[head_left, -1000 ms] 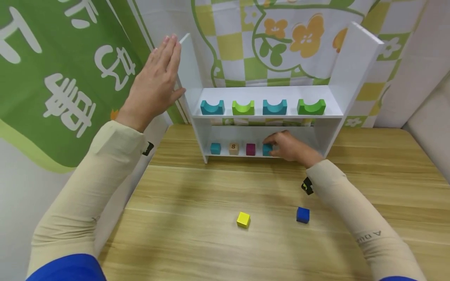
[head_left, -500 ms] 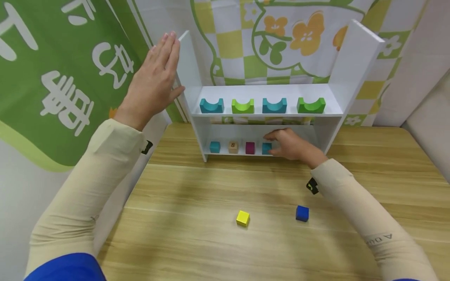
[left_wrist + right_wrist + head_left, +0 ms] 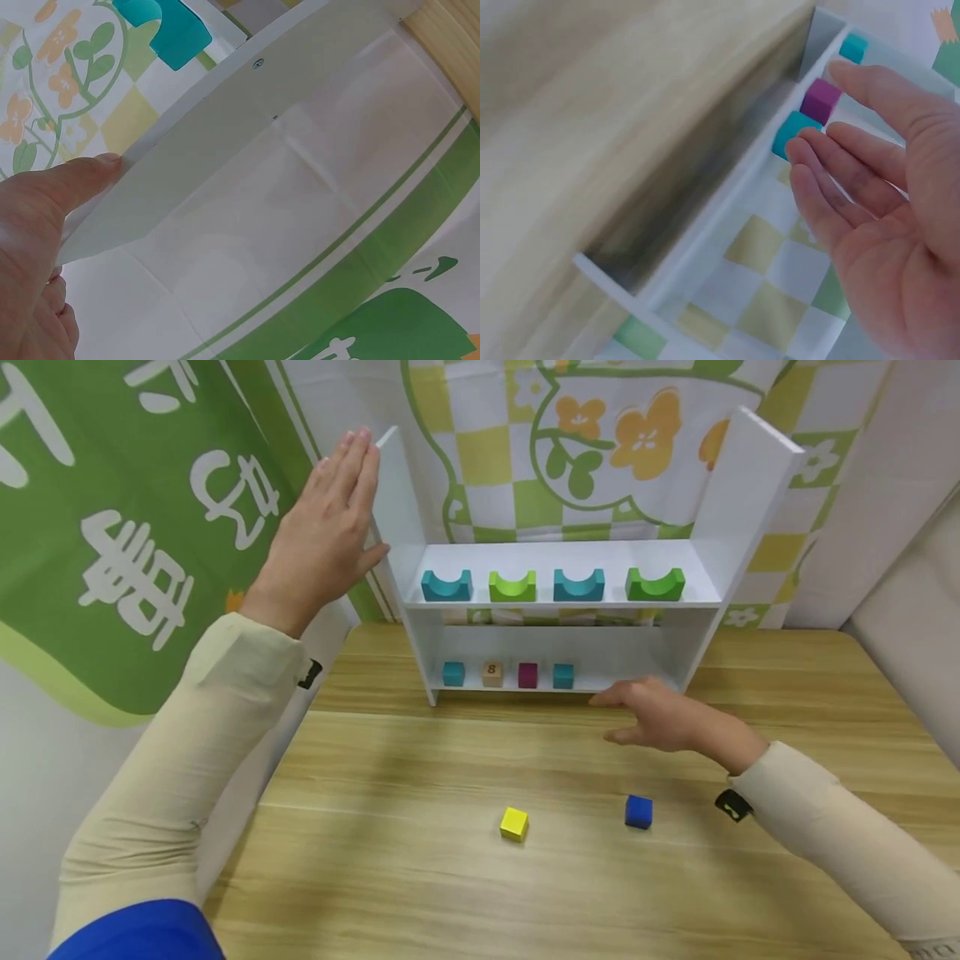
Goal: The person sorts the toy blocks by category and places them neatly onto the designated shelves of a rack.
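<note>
My left hand [image 3: 318, 531] lies with straight fingers along the outer left side of a white two-tier shelf [image 3: 570, 552]. In the left wrist view its thumb [image 3: 94, 174] touches the front edge of the side panel. My right hand [image 3: 660, 714] holds nothing, its fingers spread in front of the lower tier. On that tier sit a teal cube [image 3: 453, 674], a wooden cube [image 3: 492, 674] marked 8, a magenta cube [image 3: 528, 675] and a second teal cube [image 3: 563, 676], all in a row.
Teal arch blocks [image 3: 447, 587] and green arch blocks [image 3: 512, 587] line the upper tier, hollows up. A yellow cube [image 3: 514, 824] and a blue cube [image 3: 638, 812] lie on the wooden table [image 3: 405, 877]. Patterned cloth [image 3: 487, 452] hangs behind the shelf.
My right hand has let go of the right-hand teal cube and drawn back from the lower tier, toward me and to the right. The left hand stays at the side panel.
</note>
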Motion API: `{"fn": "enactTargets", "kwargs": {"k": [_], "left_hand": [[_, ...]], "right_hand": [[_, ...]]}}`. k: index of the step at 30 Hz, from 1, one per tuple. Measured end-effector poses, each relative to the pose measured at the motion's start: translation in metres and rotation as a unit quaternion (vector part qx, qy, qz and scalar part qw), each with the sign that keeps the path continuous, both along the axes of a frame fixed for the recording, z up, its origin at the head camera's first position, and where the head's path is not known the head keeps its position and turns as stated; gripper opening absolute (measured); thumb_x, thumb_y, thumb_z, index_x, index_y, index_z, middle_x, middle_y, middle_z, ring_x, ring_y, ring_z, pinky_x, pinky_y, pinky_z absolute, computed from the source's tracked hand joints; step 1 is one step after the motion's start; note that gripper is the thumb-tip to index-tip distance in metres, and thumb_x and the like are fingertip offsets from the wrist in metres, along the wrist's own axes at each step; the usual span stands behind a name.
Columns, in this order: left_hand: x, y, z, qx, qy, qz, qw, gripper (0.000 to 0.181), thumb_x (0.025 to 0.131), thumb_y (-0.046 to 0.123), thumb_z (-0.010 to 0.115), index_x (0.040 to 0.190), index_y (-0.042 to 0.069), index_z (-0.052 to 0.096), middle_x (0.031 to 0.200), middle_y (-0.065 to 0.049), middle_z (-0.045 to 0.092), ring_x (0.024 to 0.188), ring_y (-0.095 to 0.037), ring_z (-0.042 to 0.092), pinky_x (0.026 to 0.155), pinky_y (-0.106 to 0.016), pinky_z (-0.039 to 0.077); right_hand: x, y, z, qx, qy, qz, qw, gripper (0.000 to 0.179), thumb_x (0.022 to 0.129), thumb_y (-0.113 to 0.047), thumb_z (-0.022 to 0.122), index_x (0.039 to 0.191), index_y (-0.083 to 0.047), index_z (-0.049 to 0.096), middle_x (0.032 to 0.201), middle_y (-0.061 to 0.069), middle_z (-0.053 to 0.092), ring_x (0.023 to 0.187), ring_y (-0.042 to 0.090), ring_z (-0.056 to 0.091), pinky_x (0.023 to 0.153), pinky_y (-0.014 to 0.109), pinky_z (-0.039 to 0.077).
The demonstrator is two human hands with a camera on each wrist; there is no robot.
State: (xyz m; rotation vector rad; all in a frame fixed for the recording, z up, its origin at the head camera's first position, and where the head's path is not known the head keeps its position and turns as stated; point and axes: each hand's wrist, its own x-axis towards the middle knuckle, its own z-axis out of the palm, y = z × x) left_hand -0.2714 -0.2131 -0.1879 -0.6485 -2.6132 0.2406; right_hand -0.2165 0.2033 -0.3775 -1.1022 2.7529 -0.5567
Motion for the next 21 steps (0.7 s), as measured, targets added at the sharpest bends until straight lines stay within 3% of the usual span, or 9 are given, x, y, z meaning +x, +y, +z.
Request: {"fn": "enactTargets", "kwargs": {"k": [7, 13, 21], "left_hand": [[0.0, -0.001, -0.001, -0.006, 0.005, -0.001, 1.0, 0.102, 0.103, 0.027, 0.07, 0.167, -0.005, -0.003, 0.177, -0.021, -0.007, 0.167, -0.038, -0.001, 0.138, -0.049, 0.004], [-0.001, 0.0, -0.001, -0.01, 0.01, -0.001, 0.9999, 0.102, 0.103, 0.027, 0.07, 0.167, -0.005, -0.002, 0.177, -0.021, -0.006, 0.167, -0.038, 0.0, 0.138, -0.049, 0.005], [0.001, 0.0, 0.0, -0.008, 0.002, 0.002, 1.0, 0.102, 0.103, 0.027, 0.07, 0.167, -0.005, -0.003, 0.177, -0.021, -0.008, 0.167, -0.038, -0.002, 0.138, -0.05, 0.004]], "right_hand": [[0.029, 0.015, -0.011, 0.01, -0.054, 0.023, 0.9982, 0.047, 0.093, -0.018, 0.081, 0.132, 0.006, 0.069, 0.129, 0.021, 0.074, 0.114, 0.036, 0.074, 0.096, 0.051, 0.064], [0.05, 0.025, -0.025, 0.013, -0.084, 0.019, 0.9962, 0.049, 0.091, -0.025, 0.084, 0.129, 0.002, 0.072, 0.125, 0.015, 0.076, 0.112, 0.031, 0.074, 0.093, 0.048, 0.065], [0.067, 0.032, -0.049, -0.025, -0.057, 0.033, 0.9975, 0.047, 0.083, -0.02, 0.091, 0.12, 0.004, 0.074, 0.114, 0.015, 0.078, 0.1, 0.026, 0.077, 0.081, 0.036, 0.068]]}}
